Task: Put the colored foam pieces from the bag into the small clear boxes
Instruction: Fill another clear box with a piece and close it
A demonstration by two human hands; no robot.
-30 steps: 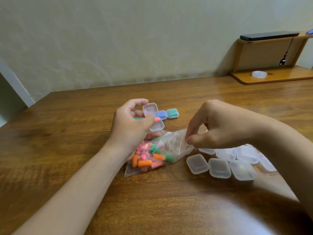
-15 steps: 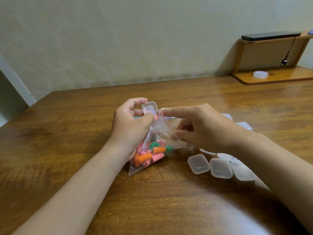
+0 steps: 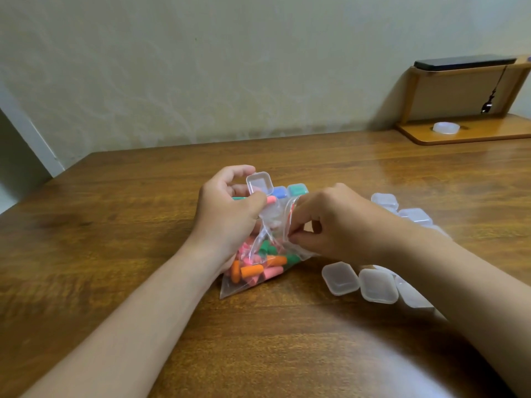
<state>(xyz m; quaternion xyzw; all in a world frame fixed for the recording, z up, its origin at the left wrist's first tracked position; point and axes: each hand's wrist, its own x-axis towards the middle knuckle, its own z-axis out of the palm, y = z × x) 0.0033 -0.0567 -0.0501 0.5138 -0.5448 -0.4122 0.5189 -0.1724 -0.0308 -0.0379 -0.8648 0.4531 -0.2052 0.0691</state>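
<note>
While our left hand (image 3: 230,216) grips an open clear box (image 3: 260,183) and a pink foam piece (image 3: 271,200), our right hand (image 3: 333,225) pinches the mouth of the zip bag (image 3: 253,280).

Probably a home: a wooden desk (image 3: 115,254) against a plain wall (image 3: 201,67), small wooden shelf (image 3: 459,110).

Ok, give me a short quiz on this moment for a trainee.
1. True or false: the right hand pinches the top of the bag.
2. What does the left hand hold? A: a small clear box. B: a phone. C: a roll of tape.
3. Fill in: behind the hands, one filled box looks blue, the other ___.
Key: 1 true; 2 A; 3 green.
</note>
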